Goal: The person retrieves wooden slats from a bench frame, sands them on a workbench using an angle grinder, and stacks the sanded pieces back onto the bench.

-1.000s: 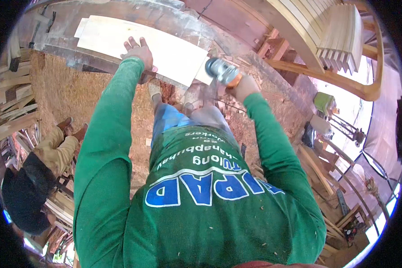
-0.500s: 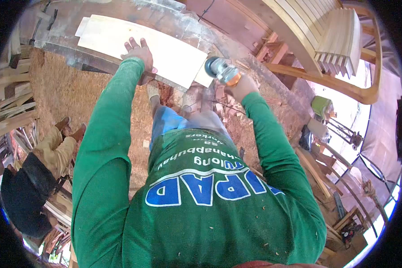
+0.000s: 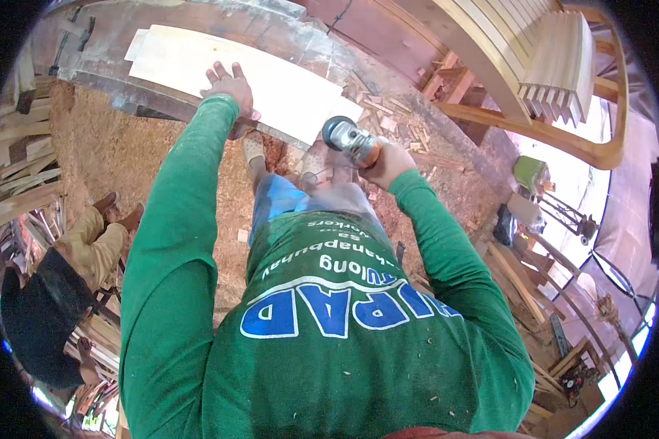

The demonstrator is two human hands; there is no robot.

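A pale, slightly curved wooden board (image 3: 285, 80) lies on the dusty workbench (image 3: 110, 66), its right end reaching the bench edge. My left hand (image 3: 229, 91) rests on the board's near edge with fingers spread, pressing from above. In my right hand (image 3: 390, 162) is an angle grinder (image 3: 353, 140) with a dark round disc at its head. The disc is at the near corner of the board's right end; whether it touches the wood I cannot tell. My fingers wrap round the grinder's orange-and-grey body.
Slatted wooden furniture (image 3: 556, 66) with a curved frame stands at the upper right. Wood offcuts (image 3: 410, 132) lie on the ground beyond the grinder. At the left, a person in dark clothing (image 3: 47, 314) is near stacked lumber (image 3: 22, 168). Sawdust covers the floor.
My right hand has brought the grinder nearer to me and a little left, from the board's end face to its near corner. My left hand stays on the board.
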